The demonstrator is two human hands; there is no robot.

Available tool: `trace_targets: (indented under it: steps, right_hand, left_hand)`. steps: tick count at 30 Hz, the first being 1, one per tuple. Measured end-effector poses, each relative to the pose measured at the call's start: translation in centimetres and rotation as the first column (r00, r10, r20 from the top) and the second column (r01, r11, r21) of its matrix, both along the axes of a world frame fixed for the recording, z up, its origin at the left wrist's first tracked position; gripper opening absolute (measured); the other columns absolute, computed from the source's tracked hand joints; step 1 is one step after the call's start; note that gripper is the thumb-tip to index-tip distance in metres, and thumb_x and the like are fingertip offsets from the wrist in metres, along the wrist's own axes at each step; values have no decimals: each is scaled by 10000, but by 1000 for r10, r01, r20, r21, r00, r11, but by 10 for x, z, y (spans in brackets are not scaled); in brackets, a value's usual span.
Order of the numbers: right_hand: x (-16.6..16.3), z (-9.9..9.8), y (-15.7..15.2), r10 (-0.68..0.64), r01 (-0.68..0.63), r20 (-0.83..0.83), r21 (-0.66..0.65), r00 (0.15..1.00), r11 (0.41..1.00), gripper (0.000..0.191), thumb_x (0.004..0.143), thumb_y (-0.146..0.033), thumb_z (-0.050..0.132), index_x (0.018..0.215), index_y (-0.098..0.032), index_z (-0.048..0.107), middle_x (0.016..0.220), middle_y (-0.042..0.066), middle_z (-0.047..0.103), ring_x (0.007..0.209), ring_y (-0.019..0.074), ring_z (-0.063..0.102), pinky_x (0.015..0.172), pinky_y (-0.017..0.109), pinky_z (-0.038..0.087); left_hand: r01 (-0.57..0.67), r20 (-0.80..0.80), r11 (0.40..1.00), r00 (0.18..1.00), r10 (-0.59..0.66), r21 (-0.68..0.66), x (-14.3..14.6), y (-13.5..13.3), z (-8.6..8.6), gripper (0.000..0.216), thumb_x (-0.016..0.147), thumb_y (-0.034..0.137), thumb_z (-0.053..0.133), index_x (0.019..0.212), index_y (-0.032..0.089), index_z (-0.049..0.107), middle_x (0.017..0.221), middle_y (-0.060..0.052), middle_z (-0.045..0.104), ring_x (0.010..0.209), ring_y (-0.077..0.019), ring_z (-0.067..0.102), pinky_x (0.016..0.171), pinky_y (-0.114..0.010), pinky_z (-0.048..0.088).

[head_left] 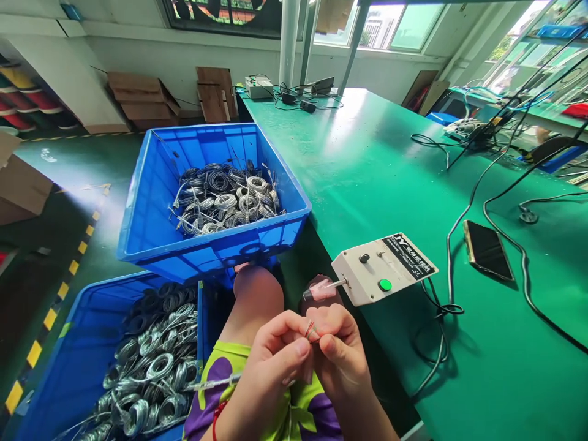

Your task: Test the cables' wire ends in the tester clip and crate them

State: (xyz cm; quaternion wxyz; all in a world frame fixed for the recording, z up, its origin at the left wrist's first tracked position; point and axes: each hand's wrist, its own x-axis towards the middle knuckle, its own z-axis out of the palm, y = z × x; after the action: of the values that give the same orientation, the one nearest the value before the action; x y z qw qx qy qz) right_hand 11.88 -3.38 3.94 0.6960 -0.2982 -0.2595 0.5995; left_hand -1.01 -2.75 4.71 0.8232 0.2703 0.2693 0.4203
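My left hand [281,350] and my right hand [340,346] meet over my lap, fingertips pinched together. Between them are thin stripped wires [310,329], one of them red, at the end of a cable. A clear-sheathed cable [214,384] passes under my left wrist toward the lower bin. Just beyond my fingers, a wire-twisting machine [383,269] with a green button sits at the table edge. Its shaft carries a pink, dark-tipped piece [321,291] that points toward my hands, apart from them.
A blue bin [215,250] of coiled cables stands ahead on the left. Another blue bin [76,331] with more coils is lower left. On the green table [367,177] lie a phone [489,251] and loose black cords [528,282]. Cardboard boxes [142,98] stand by the wall.
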Motion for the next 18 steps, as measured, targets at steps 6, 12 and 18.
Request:
trace_targets:
  steps: [6,12,18]
  right_hand:
    - [-3,-5,2,5,-5,-7,-11,1000,1000,295,823,-432,1045,795,-285,792,703,-13,639,633,151,548,542,238,500]
    - [-5,-5,5,11,-10,20,-55,1000,998,290,804,-455,1054,820,-267,834,723,-6,662,608,141,548,532,240,503]
    - [0,-4,7,51,-51,11,-6,999,999,286,814,-479,1031,828,-275,831,669,-24,598,588,138,483,562,258,477]
  left_hand:
    - [-45,13,999,999,45,-16,3,2,-1,402,901,501,992,913,170,764,583,87,479,513,-46,274,537,-183,233]
    - [-67,-16,997,998,66,-49,3,2,-1,451,883,542,988,896,174,727,579,97,432,519,-57,261,525,-188,232]
    - [-69,-56,996,996,66,-55,2,3,0,453,872,539,987,877,179,712,589,95,422,536,-63,258,527,-191,227]
